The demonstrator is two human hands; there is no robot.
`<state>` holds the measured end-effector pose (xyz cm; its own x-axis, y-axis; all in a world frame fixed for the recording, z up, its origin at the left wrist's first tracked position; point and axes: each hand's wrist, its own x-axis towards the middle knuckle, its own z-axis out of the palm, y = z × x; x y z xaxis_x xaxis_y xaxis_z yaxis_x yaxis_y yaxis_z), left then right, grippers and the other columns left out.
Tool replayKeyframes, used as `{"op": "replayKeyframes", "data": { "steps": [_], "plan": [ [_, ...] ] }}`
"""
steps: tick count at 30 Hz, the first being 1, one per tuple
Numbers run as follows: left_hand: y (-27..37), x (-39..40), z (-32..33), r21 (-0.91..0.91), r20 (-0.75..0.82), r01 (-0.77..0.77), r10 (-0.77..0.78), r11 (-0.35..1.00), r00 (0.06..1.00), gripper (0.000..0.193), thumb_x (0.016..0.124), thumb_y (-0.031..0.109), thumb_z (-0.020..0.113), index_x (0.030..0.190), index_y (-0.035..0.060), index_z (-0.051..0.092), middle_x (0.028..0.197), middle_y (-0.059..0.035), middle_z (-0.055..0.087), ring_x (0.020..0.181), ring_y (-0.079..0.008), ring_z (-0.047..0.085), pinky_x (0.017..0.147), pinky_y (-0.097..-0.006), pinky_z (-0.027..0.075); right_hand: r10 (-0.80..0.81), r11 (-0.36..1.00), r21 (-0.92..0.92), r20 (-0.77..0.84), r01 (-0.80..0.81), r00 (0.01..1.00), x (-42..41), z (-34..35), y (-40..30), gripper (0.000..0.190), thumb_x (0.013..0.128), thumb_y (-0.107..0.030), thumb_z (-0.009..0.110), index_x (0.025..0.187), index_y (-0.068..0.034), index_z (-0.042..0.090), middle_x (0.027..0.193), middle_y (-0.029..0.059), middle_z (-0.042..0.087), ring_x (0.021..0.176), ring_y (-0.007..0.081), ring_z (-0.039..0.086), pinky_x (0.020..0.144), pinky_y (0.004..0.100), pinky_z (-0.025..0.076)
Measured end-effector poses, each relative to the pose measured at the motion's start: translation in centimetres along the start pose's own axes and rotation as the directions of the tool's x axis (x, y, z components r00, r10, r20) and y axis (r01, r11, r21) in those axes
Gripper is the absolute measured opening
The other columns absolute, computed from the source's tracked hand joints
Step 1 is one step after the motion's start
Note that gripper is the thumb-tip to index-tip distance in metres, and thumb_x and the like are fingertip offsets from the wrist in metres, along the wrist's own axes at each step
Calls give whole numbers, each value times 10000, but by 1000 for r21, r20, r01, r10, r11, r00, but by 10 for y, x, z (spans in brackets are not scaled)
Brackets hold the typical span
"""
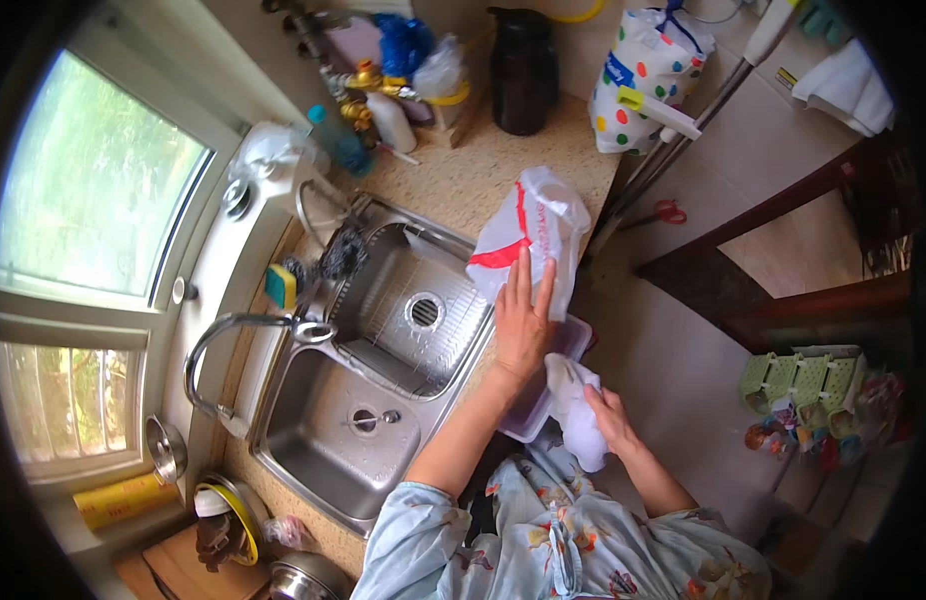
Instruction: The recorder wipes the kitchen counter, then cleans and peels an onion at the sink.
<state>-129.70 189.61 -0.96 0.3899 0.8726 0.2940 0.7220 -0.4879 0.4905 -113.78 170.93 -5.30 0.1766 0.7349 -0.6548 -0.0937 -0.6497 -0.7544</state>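
My left hand [524, 319] lies with fingers spread on the near part of a white plastic bag with red markings [541, 232], which rests on the speckled countertop [463, 180] right of the sink. In my right hand [611, 420] is a bunched white cloth [575, 409], hanging in front of my body. Beneath the bag and beside the cloth, a translucent purple-tinted plastic bin [534, 420] shows in part at the counter's edge. What the bag contains is hidden.
A double steel sink [343, 450] with a curved faucet [238, 319] lies to the left. Beyond the bag stand a dark jug [523, 75] and a dotted bag [646, 75]. Mop poles [680, 142] lean at the right. Steel bowls [305, 577] sit at the lower left.
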Motion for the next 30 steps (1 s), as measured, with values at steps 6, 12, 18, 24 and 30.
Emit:
{"op": "replayKeyframes", "data": {
  "steps": [6, 12, 18, 24, 30],
  "plan": [
    [-30, 76, 27, -304, -241, 127, -205, 944, 949, 1035, 733, 103, 852, 1569, 30, 246, 1503, -334, 395, 1304, -481, 511, 1019, -475, 498, 83, 987, 149, -135, -63, 987, 37, -43, -4, 422, 1017, -437, 592, 1064, -23, 660, 817, -47, 551, 710, 61, 458, 608, 275, 412],
    [-48, 133, 25, -95, 129, 582, -570, 808, 812, 996, 740, 482, 841, 1492, -2, 402, 1318, -309, 587, 1254, -449, 563, 1043, -488, 466, 16, 989, 146, -149, 6, 989, 59, -55, -16, 418, 1022, -403, 588, 1088, 2, 663, 818, -33, 564, 717, 70, 470, 612, 289, 422],
    [-85, 162, 70, 12, 34, 309, -310, 951, 950, 1057, 743, 416, 843, 1574, 75, 286, 1434, -309, 493, 1297, -484, 508, 1096, -489, 431, -102, 970, 200, -166, 135, 981, 75, -66, -27, 429, 1024, -397, 587, 1113, 16, 660, 854, -18, 597, 759, 77, 505, 664, 285, 450],
    [-102, 168, 90, -404, 392, 632, -499, 662, 773, 741, 781, 220, 802, 1430, 21, 505, 1236, -249, 663, 1130, -339, 660, 970, -401, 520, -147, 957, 222, -184, 187, 972, 79, -78, -40, 421, 1026, -393, 590, 1122, 11, 657, 867, -18, 602, 771, 77, 510, 677, 283, 453],
    [-81, 158, 88, -575, 395, 668, -555, 473, 732, 443, 738, 45, 780, 1165, -4, 676, 980, -89, 740, 860, -181, 696, 775, -328, 564, -293, 950, 43, -216, 309, 931, 119, -80, -93, 397, 1026, -347, 595, 1198, 9, 621, 949, 17, 618, 843, 114, 542, 752, 313, 482]
  ]
}}
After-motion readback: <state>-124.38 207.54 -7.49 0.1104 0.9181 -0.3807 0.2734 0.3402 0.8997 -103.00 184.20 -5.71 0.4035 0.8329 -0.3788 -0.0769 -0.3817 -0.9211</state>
